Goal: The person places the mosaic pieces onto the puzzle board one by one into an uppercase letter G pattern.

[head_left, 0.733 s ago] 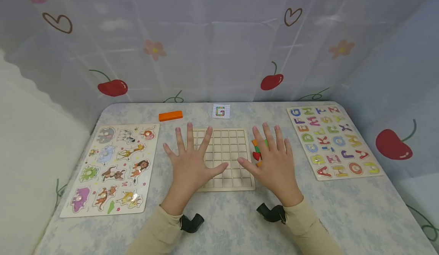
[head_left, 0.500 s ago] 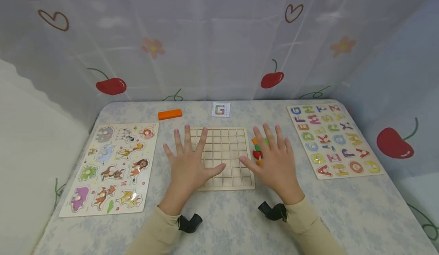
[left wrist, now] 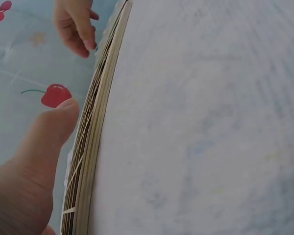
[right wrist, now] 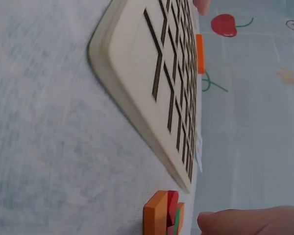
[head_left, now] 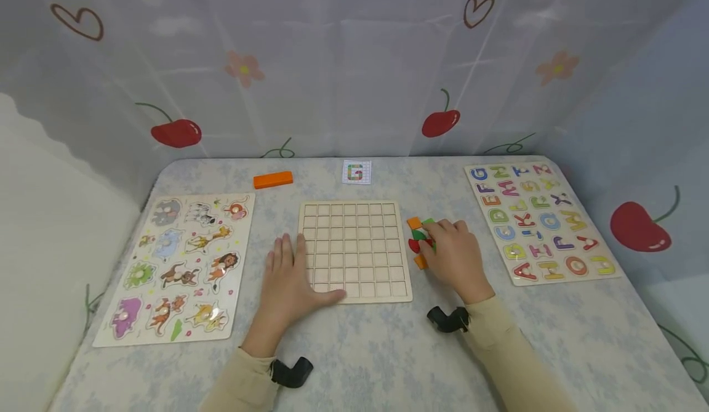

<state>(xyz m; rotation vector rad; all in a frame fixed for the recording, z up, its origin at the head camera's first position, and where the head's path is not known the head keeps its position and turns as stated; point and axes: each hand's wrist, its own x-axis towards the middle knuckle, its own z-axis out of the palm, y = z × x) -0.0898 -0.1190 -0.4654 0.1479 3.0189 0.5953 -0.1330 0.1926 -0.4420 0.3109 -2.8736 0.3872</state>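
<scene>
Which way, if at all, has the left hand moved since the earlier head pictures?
Yes: the left hand went leftward and towards the near edge of the grid board; its thumb, earlier seen over the squares, is now at that edge.

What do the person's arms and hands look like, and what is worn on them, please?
Both hands, left hand and right hand, are bare, without gloves. The left sleeve and right sleeve are long, plain beige. On the thumb side of each wrist sits a black, bent, tube-like piece. No cable is visible.
</scene>
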